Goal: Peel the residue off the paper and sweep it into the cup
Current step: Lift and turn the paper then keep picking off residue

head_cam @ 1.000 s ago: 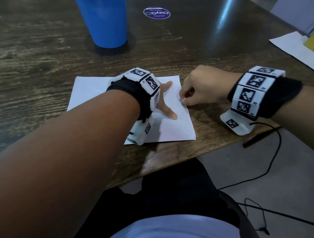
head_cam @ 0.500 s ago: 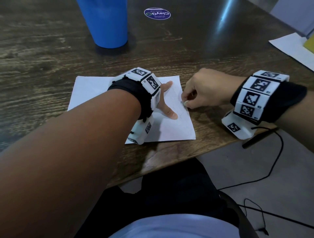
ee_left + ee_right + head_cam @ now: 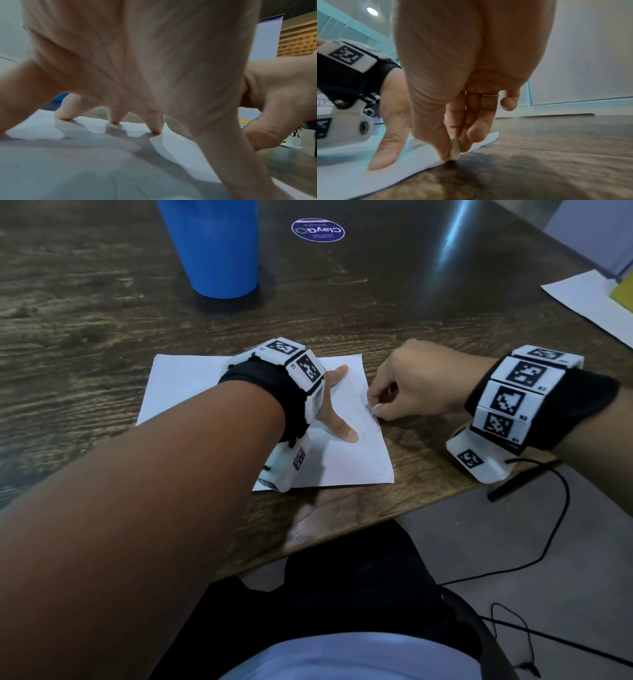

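Observation:
A white sheet of paper [image 3: 191, 385] lies flat on the dark wooden table. My left hand [image 3: 337, 405] presses down on it with spread, straight fingers [image 3: 154, 125]; its thumb [image 3: 385, 152] lies flat near the right edge. My right hand [image 3: 404, 392] sits at the paper's right edge and pinches a small pale lump of residue [image 3: 455, 150] between thumb and fingertips, low against the paper edge [image 3: 481, 143]. That lump shows as a whitish speck [image 3: 376, 406] in the head view. The blue cup [image 3: 219, 251] stands upright behind the paper, to the left.
A round purple sticker [image 3: 318, 230] lies on the table [image 3: 411, 302] behind the paper. More white sheets [image 3: 589, 302] lie at the far right edge. The table's near edge runs just below the paper, with black cables [image 3: 548, 525] hanging beyond it over the floor.
My right hand has slid slightly right, from over the sheet to the paper's right edge, still pinching. The left hand has stayed pressed on the sheet.

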